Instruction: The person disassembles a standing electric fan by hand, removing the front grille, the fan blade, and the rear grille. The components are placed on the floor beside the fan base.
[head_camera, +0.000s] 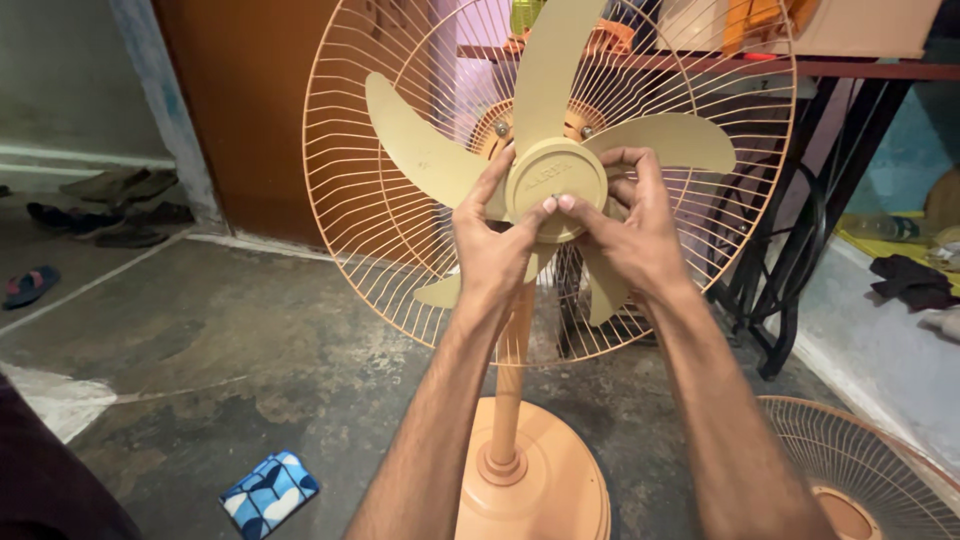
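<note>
A pedestal fan stands before me with its front guard off: a peach wire rear guard, pale yellow blades, and a round yellow hub cap. My left hand grips the hub's left side, thumb and fingers on its rim. My right hand clasps the hub's right side, fingertips meeting the left thumb at the lower edge. The orange pole drops to a round base between my forearms.
The detached front guard lies on the floor at lower right. A blue patterned pouch sits lower left. Sandals lie by the left wall. A dark metal-framed table stands behind the fan.
</note>
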